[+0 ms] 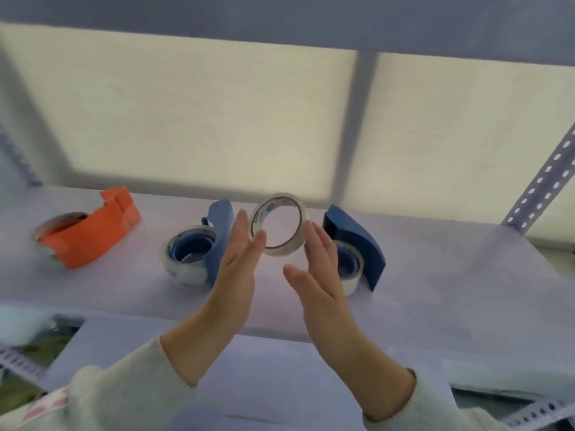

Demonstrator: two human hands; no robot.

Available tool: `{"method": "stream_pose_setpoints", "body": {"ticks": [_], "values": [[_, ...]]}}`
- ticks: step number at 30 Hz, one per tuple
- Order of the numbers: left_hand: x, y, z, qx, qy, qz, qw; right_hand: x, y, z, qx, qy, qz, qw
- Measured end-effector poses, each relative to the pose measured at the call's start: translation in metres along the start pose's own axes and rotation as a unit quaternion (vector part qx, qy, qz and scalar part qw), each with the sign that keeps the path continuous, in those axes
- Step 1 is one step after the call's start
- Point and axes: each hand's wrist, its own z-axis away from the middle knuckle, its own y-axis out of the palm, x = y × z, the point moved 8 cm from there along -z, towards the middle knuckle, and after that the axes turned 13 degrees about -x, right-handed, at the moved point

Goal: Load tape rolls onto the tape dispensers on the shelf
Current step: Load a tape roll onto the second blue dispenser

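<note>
The shelf runs pale and wide in front of me, its front edge just beyond my wrists and its back edge against a light panel wall. A perforated metal upright rises at the right end of the back edge. The right stretch of the shelf surface, from the dark blue dispenser out to that upright, lies bare, and there is a bare strip along the front edge too.

I count three dispensers, all lying in a row across the middle of the shelf. The orange dispenser sits toward the left end, well apart from the others. The blue dispenser lies near the middle with a roll of tape already on its hub, just beside my left hand. The dark blue dispenser lies to the right of it, also with a roll, partly hidden behind my right hand.

One loose tape roll stands upright on edge in the air between the two blue dispensers, above the shelf. My left hand and my right hand press it from either side with straight, flat fingers, palms facing each other, neither hand curled round it.
</note>
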Motion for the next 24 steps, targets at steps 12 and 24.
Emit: {"method": "stream_pose_setpoints", "body": {"ticks": [12, 24], "values": [[0.055, -0.033, -0.030, 0.073, -0.124, -0.184, 0.972, -0.042, 0.025, 0.016, 0.049, 0.147, 0.157, 0.975], [0.030, 0.046, 0.010, 0.165, -0.101, -0.159, 0.968, -0.038, -0.082, 0.023, -0.285, 0.113, 0.105, 0.946]]}}
